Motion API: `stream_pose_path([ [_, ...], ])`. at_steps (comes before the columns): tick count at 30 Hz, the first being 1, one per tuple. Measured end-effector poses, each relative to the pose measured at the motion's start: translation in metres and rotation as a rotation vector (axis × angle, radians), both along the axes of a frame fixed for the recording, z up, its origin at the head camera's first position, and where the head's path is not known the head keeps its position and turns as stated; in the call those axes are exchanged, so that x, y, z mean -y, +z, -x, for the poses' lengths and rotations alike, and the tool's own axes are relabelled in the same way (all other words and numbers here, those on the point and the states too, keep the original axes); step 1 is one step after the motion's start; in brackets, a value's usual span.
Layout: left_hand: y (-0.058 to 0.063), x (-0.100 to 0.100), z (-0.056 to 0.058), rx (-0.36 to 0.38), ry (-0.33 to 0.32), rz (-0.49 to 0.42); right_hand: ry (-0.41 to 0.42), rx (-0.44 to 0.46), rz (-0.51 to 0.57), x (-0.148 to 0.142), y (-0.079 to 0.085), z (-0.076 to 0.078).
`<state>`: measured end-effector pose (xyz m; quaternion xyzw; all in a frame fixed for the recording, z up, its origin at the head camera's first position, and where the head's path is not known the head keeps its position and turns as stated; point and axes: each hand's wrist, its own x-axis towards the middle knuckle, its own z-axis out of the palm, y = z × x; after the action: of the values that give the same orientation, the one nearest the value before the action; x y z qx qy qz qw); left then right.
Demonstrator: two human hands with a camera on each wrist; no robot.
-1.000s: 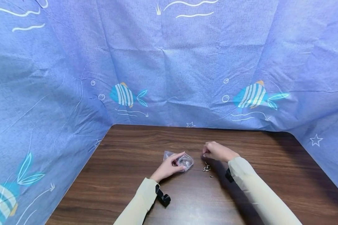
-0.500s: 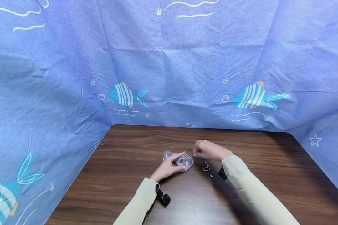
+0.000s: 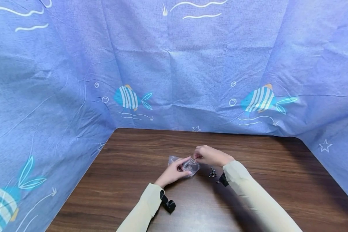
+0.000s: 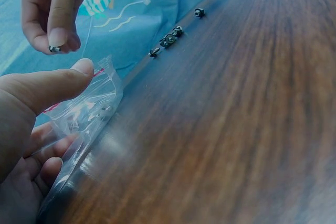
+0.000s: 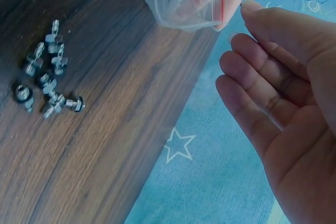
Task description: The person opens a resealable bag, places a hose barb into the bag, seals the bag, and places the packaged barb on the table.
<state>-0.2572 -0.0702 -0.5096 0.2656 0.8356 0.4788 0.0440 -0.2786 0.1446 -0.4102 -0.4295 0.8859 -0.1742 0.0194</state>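
My left hand [image 3: 174,171] holds a clear zip-lock bag [image 3: 192,166] with its mouth spread. In the left wrist view the bag [image 4: 86,116] has a red stripe along the mouth, and something small shows faintly through the plastic. Over the mouth, my right hand [image 3: 212,155] pinches a small metal screw [image 4: 54,49] between thumb and fingertips, clear of the bag. In the right wrist view the pinched screw is hidden. A little pile of similar screws [image 5: 50,80], with nuts or dark washers on them, lies on the table to the right of the bag.
The dark wood-grain table [image 3: 127,193] carries the bag and pile. One loose screw [image 3: 217,182] lies apart, nearer the person. A blue fish-print cloth [image 3: 191,74] hangs behind and beside the table. Black straps [image 3: 168,203] sit at the wrists.
My right hand has moved left from above the pile to the mouth of the bag. My left hand and the bag have stayed in place.
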Motion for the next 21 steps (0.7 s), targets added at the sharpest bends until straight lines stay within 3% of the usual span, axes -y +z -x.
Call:
stream_pose_path([
  [21, -0.0006, 0.0001, 0.0002, 0.005, 0.001, -0.011, 0.02, 0.013, 0.007, 0.0017, -0.006, -0.0012],
])
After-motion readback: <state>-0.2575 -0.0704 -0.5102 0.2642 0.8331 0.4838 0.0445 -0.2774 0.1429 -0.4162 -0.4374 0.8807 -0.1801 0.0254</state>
